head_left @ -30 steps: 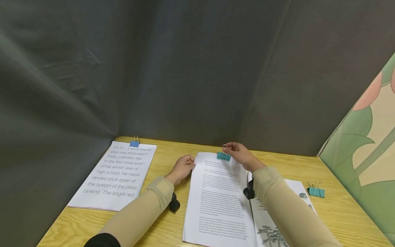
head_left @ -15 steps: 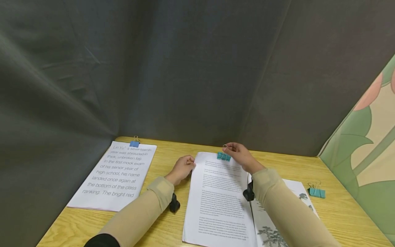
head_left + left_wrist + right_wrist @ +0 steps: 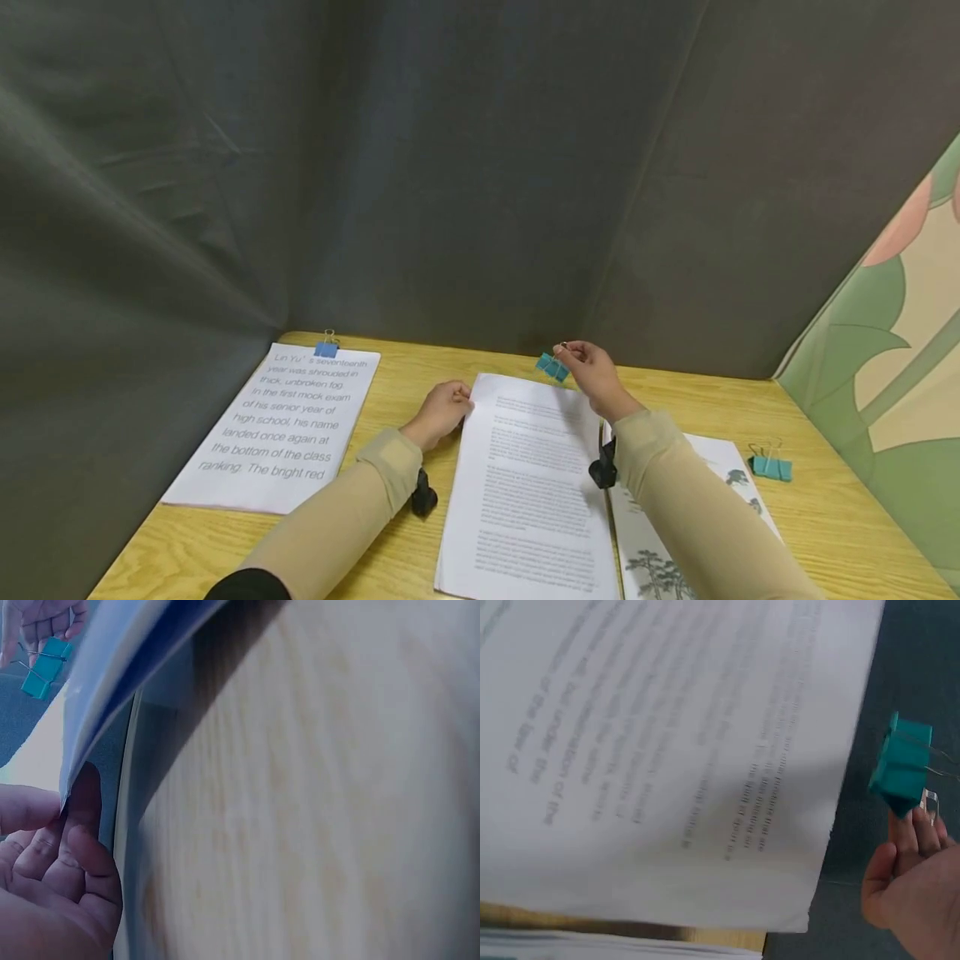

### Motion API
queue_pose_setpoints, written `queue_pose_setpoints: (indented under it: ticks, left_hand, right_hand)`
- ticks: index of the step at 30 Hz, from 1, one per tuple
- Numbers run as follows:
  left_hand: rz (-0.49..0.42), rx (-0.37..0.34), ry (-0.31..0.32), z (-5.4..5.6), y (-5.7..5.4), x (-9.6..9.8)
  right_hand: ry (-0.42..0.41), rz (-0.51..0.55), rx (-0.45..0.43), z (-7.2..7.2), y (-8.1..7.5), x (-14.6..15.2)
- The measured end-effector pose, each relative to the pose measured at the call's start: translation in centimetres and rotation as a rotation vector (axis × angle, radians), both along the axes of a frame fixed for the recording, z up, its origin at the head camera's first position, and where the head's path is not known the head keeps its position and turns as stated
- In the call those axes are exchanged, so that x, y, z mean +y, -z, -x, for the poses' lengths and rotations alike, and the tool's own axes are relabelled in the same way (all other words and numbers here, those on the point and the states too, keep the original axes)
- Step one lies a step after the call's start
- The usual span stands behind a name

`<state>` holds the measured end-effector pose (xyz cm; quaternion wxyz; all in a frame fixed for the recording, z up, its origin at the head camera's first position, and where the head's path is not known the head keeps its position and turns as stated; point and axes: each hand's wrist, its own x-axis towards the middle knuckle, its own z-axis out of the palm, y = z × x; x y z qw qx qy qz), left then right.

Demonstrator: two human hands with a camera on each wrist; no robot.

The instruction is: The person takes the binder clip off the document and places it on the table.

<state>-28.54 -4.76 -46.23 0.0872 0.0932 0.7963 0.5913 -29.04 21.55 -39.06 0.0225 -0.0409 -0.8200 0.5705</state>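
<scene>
My right hand pinches a teal binder clip by its wire handle, just past the top edge of a printed paper stack. In the right wrist view the clip hangs apart from the sheets, with the fingers below it. My left hand holds the stack's upper left edge. The left wrist view shows thumb and fingers pinching the corner of the paper, which is lifted off the table there.
At the left lies another printed stack with a blue binder clip on its top. Sheets with tree drawings lie under my right forearm. A second teal clip rests on the table's right side. A dark curtain stands behind.
The teal binder clip has come off the top edge of the paper stack. My right hand has drawn it slightly up and right, tilting it. The left hand keeps its place on the edge.
</scene>
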Motion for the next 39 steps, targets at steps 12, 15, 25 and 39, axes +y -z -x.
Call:
queue_pose_setpoints:
  ticks: [12, 15, 25, 39]
  left_hand:
    - [0.019, -0.015, -0.025, 0.2, 0.2, -0.3]
    - [0.021, -0.016, -0.023, 0.3, 0.3, -0.5]
    - [0.029, -0.033, -0.029, 0.5, 0.6, -0.8]
    - [0.037, -0.067, -0.034, 0.7, 0.6, -1.2]
  right_hand:
    - [0.148, 0.029, -0.023, -0.2, 0.5, 2.3]
    - [0.162, 0.013, -0.037, -0.3, 0.7, 2.9]
    - [0.176, 0.009, -0.081, -0.4, 1.7, 3.9]
    - [0.137, -0.054, -0.152, 0.1, 3.3, 3.8]
